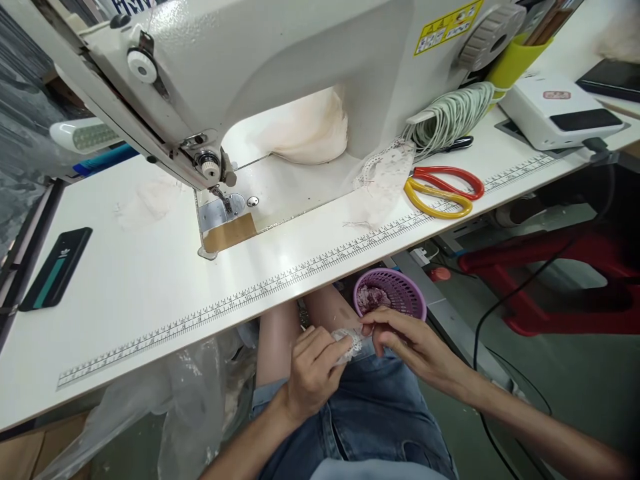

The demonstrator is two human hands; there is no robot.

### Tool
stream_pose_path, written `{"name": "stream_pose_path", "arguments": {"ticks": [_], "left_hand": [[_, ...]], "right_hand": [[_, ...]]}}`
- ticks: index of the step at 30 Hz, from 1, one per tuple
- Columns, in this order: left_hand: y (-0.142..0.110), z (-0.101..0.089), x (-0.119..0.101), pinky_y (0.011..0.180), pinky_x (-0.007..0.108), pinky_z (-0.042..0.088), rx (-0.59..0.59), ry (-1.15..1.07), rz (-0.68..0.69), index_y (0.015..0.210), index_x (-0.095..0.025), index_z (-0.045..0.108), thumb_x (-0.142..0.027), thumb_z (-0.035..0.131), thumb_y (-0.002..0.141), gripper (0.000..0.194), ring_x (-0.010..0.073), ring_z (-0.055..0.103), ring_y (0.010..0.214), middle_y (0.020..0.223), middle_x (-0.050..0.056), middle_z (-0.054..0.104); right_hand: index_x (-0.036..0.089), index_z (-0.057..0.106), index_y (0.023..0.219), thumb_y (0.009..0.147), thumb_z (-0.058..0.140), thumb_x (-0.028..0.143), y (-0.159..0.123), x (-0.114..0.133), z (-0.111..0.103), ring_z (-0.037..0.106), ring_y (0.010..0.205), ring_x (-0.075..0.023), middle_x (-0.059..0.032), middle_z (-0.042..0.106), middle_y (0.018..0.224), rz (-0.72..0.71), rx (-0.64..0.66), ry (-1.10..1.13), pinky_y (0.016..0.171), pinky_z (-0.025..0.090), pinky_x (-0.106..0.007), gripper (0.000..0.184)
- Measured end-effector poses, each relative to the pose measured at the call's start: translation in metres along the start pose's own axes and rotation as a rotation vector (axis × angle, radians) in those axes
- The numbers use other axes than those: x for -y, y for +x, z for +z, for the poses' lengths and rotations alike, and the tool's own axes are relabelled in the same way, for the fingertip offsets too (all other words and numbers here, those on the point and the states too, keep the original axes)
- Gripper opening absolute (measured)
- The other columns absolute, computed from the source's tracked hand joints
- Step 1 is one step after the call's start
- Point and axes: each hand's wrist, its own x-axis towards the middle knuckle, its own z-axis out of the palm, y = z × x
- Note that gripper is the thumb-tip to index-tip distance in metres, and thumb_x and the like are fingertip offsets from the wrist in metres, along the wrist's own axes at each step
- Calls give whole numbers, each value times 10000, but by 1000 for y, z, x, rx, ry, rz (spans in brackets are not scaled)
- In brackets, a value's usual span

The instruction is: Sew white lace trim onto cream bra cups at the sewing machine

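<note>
Both hands, left hand [313,370] and right hand [410,343], pinching lace scrap [353,343] over lap.

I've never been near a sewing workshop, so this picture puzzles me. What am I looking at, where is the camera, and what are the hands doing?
The camera sits on the person's head, looking down. The big white machine is an industrial sewing machine on a white table with a printed ruler along its edge. On the table lie scissors, a coil of cord, lace scraps and a phone. Below the table edge, over the lap, the left hand and right hand pinch a small lace piece together. A purple basket stands just beyond.
</note>
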Motion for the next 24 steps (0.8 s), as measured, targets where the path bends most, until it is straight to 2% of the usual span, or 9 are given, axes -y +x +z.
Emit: {"name": "stream_pose_path", "arguments": {"ticks": [2,6,10,17,24], "left_hand": [[-1,1,0,583,263,414,7,36,35,932,-109,642,-62,530,823,164,132,472,589,631,29,573],[-3,4,1,570,270,409,13,72,86,959,-101,624,-77,547,821,160,136,479,583,644,39,590],[-3,6,0,542,267,382,19,114,129,945,-90,612,-91,519,843,138,141,474,577,631,44,581],[2,7,-6,537,265,365,40,119,40,820,-126,599,-135,425,899,191,131,461,560,592,20,527],[0,8,-7,540,265,358,28,66,2,778,-136,577,-101,451,876,163,129,452,571,609,18,520]], "right_hand": [[218,552,1080,959,405,278,0,-1,0,551,661,-116,-45,570,898,-23,12,-30,625,456,-241,199],[215,609,990,918,500,221,2,1,3,560,809,-152,-45,583,884,-100,-20,-83,703,450,-259,131],[205,607,933,910,511,213,5,7,7,555,775,-152,-42,580,844,-118,-56,-101,665,449,-261,100],[199,559,961,910,492,161,3,11,17,537,732,-141,-39,549,829,-206,-94,-263,603,426,-244,92],[205,541,958,922,444,126,2,11,20,515,742,-130,-37,520,849,-210,-63,-308,607,405,-233,130]]}}
